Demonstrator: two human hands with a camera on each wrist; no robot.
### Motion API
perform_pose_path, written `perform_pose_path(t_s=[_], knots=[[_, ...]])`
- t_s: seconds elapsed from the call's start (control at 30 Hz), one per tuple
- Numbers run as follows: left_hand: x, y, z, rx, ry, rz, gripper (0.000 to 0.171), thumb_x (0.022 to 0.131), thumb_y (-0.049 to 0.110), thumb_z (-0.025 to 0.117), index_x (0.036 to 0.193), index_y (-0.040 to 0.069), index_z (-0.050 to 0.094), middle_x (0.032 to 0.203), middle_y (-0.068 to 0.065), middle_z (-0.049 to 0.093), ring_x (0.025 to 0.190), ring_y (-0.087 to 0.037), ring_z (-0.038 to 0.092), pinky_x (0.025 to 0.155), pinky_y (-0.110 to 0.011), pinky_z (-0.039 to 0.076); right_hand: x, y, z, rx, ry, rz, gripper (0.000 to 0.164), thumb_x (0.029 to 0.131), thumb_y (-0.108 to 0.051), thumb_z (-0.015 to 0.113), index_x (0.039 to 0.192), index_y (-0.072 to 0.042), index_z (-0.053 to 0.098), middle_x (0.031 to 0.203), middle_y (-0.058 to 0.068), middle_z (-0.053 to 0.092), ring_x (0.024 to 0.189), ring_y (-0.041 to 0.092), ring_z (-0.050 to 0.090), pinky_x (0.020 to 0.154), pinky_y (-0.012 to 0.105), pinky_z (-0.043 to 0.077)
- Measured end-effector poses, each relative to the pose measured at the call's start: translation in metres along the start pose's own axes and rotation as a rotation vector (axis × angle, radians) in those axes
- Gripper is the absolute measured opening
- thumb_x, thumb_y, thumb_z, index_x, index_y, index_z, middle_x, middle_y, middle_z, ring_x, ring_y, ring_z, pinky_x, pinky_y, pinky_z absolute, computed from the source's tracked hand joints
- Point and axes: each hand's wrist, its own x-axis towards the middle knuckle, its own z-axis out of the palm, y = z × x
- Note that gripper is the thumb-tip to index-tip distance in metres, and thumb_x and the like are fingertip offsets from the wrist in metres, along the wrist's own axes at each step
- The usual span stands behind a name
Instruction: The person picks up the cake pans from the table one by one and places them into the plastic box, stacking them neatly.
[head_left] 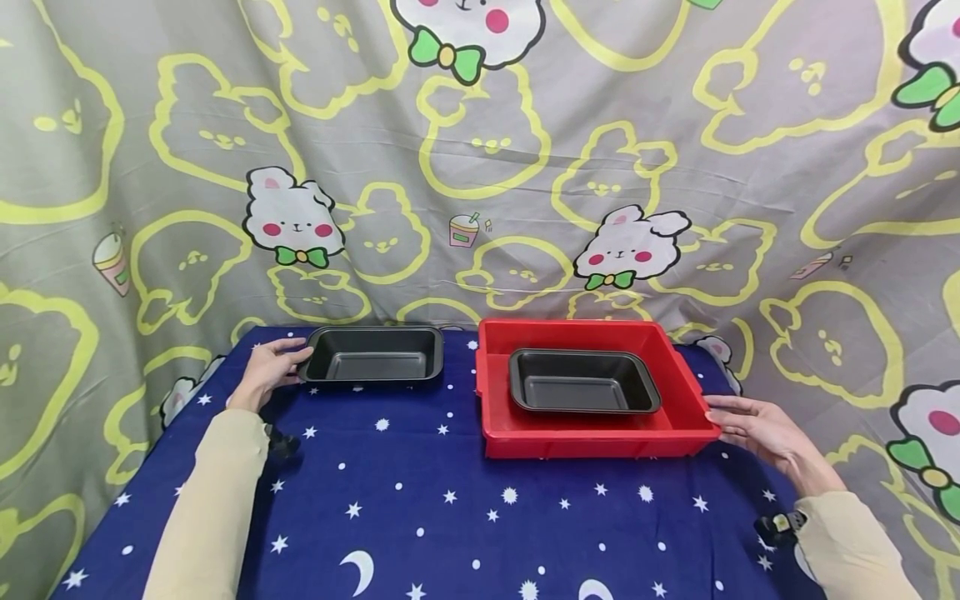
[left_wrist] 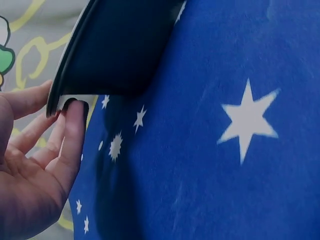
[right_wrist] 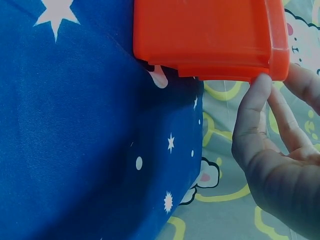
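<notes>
At the left of the table, my left hand pinches the left rim of a black loaf pan. The left wrist view has the thumb and fingers on either side of that pan's lip. A second black loaf pan sits inside a red plastic bin, on its floor. My right hand holds the bin's right rim, near the front corner. Fingertips reach under the rim of the bin in the right wrist view.
A dark blue cloth with white stars and moons covers the table. Behind it hangs a grey curtain with cartoon rabbits, which also runs down both sides. The loose pan stands left of the bin, with a strip of cloth between them.
</notes>
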Motion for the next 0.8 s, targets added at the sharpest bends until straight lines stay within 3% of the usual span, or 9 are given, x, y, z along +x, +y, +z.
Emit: perform_pose_path(t_s=[0.17, 0.47, 0.8], knots=[[0.0023, -0.0003, 0.0016, 0.019, -0.007, 0.0, 0.067, 0.104, 0.025, 0.068, 0.16, 0.0, 0.041, 0.094, 0.017, 0.064, 0.078, 0.003, 0.067, 0.073, -0.022, 0.064, 0.0005, -0.0007, 0.0005, 0.001, -0.002, 0.0, 0.03, 0.104, -0.008, 0.065, 0.109, -0.035, 0.076, 0.103, -0.018, 0.078, 0.09, 0.006, 0.078, 0.08, 0.022, 0.065], [0.0041, -0.0021, -0.0023, -0.012, -0.047, -0.011, 0.068, 0.103, 0.017, 0.067, 0.161, -0.003, 0.036, 0.085, 0.02, 0.067, 0.076, 0.001, 0.068, 0.071, -0.02, 0.062, -0.0008, -0.0015, 0.0019, 0.007, -0.003, -0.001, 0.031, 0.104, -0.007, 0.064, 0.108, -0.035, 0.076, 0.103, -0.018, 0.078, 0.09, 0.006, 0.078, 0.08, 0.022, 0.065], [-0.0006, -0.0019, -0.0069, 0.002, -0.107, -0.041, 0.071, 0.105, 0.018, 0.065, 0.163, -0.004, 0.03, 0.095, 0.012, 0.071, 0.082, 0.0, 0.07, 0.073, -0.02, 0.063, -0.0008, -0.0014, 0.0019, -0.005, 0.007, 0.011, 0.028, 0.104, -0.008, 0.065, 0.11, -0.034, 0.076, 0.103, -0.018, 0.078, 0.09, 0.007, 0.078, 0.08, 0.022, 0.065]])
